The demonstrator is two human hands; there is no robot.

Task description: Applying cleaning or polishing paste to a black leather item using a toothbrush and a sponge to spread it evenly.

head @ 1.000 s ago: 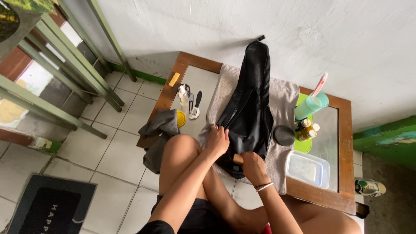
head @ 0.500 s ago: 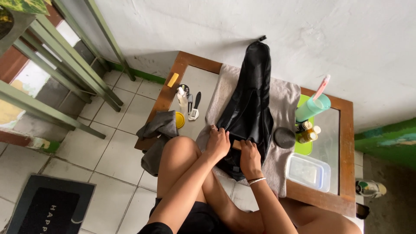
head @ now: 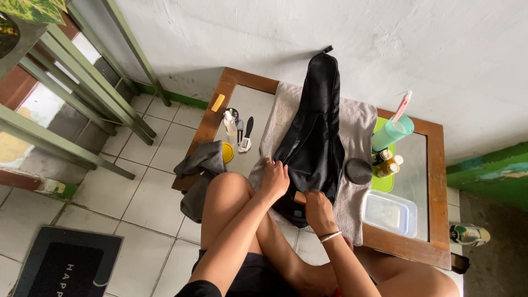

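We look down on a low wooden surface point(head: 434, 165) against a white wall, with a long black bag point(head: 314, 132) lying lengthwise on a grey towel point(head: 360, 124) spread across its middle. Our left hand point(head: 273, 180) rests on the bag's near left edge, fingers point(head: 269, 164) curled narrow and pressing the fabric down. Our right hand point(head: 317, 210) sits just beside it at the bag's near end, fingers closed around a small wooden brush point(head: 300, 197) that touches the bag; only the brush's tan back shows. A bracelet point(head: 330, 237) circles the right wrist. Left of the towel lie a small white bottle point(head: 229, 122), a black-handled tool point(head: 246, 135) and a yellow lid point(head: 227, 152), with a grey cloth point(head: 201, 165) hanging over the surface's edge. To the right stand a teal cup point(head: 391, 132), a round black disc point(head: 358, 171) and a clear plastic box point(head: 389, 212).
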